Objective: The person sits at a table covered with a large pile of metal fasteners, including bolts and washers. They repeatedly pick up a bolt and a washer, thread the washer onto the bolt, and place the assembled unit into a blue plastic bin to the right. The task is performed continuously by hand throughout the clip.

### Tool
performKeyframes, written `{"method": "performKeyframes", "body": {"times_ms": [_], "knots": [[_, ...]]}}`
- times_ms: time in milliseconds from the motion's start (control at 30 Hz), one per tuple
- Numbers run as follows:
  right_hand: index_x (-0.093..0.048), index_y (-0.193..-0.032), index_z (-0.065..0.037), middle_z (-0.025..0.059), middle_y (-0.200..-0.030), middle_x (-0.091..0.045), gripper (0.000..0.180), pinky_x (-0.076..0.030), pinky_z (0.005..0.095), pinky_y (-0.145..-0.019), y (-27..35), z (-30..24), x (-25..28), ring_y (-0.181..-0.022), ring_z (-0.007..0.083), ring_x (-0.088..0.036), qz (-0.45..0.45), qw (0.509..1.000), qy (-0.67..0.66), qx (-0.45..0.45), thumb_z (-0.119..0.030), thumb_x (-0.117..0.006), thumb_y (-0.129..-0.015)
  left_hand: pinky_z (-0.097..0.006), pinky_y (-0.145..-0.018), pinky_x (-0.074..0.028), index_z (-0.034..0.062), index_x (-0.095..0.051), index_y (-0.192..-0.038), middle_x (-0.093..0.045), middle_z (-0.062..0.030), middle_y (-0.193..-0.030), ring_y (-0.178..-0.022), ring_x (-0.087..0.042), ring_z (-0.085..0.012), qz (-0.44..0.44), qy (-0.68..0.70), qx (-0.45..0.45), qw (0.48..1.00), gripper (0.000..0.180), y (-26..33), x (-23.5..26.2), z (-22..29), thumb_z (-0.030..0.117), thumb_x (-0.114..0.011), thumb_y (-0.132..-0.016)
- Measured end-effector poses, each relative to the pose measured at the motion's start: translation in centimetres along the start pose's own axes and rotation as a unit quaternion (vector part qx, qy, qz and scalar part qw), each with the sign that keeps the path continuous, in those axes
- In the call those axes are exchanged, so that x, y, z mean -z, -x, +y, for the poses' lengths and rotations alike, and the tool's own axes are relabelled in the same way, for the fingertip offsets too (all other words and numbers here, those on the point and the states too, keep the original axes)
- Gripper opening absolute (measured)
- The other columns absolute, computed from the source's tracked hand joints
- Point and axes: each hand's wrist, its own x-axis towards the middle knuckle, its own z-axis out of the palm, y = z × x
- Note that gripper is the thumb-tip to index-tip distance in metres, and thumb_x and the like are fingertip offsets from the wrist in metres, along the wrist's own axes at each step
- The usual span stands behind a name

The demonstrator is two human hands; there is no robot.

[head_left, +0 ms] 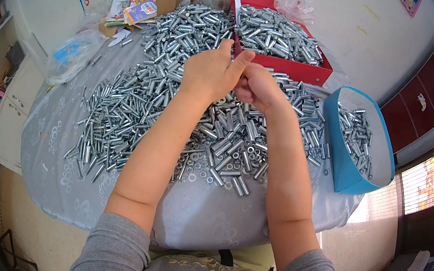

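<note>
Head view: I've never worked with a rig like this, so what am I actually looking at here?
There is no machine here: a person works bare-handed. A wide fisheye camera on their head looks down, so edges bend and the forearms enter from below. The left hand and right hand are close together over a heap of short silvery metal tubes; whether either holds anything is hidden. Flat washers lie at the heap's near side, on a grey tablecloth. More metal parts fill a red box behind and lie in a blue bin at right.
</note>
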Motion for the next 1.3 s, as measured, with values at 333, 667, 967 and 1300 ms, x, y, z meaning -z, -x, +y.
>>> {"method": "performKeyframes", "body": {"times_ms": [333,667,967,1300], "knots": [[-0.049,-0.109,-0.002,0.009,-0.083,-0.055,0.035,-0.04,0.0247,-0.044,-1.1,0.8,0.7,-0.06,0.0143,-0.051,0.086,0.995,0.047,0.033,-0.027,-0.043,-0.086,-0.041,-0.068,-0.045,0.0017,-0.047,-0.117,-0.063,-0.0183,-0.081,-0.081,-0.06,-0.0341,0.002,-0.018,-0.001,1.0,0.078,-0.2,-0.3,-0.5,0.064,-0.014,-0.085],[-0.063,-0.085,0.0,0.0057,-0.068,-0.059,0.034,-0.045,0.0262,-0.054,0.4,-0.6,-0.5,-0.064,0.0146,-0.057,0.159,0.944,0.254,0.138,-0.029,-0.046,-0.086,-0.04,-0.068,-0.045,0.0026,-0.047,-0.118,-0.063,-0.0162,-0.081,-0.08,-0.06,-0.0333,0.026,-0.003,-0.011,1.0,0.079,-0.1,-0.7,-0.6,0.064,-0.011,-0.085],[-0.062,-0.08,0.001,0.0105,-0.071,-0.061,0.034,-0.045,0.033,-0.061,0.9,-0.4,-0.3,-0.067,0.0205,-0.058,0.065,0.928,0.337,0.146,-0.027,-0.044,-0.088,-0.041,-0.068,-0.045,0.0071,-0.053,-0.112,-0.063,-0.0158,-0.081,-0.08,-0.06,-0.035,0.069,-0.012,-0.008,0.998,0.076,-0.4,-0.3,-0.9,0.065,-0.011,-0.085],[-0.061,-0.082,0.001,0.0221,-0.08,-0.059,0.03,-0.042,0.0441,-0.071,0.6,0.0,0.5,-0.079,0.0379,-0.056,0.141,0.851,0.463,0.205,-0.022,-0.043,-0.087,-0.042,-0.076,-0.044,0.0035,-0.049,-0.112,-0.061,-0.0181,-0.097,-0.089,-0.058,-0.0358,0.068,0.091,-0.018,0.993,0.071,-0.7,-1.6,-1.2,0.061,-0.014,-0.087]]}}
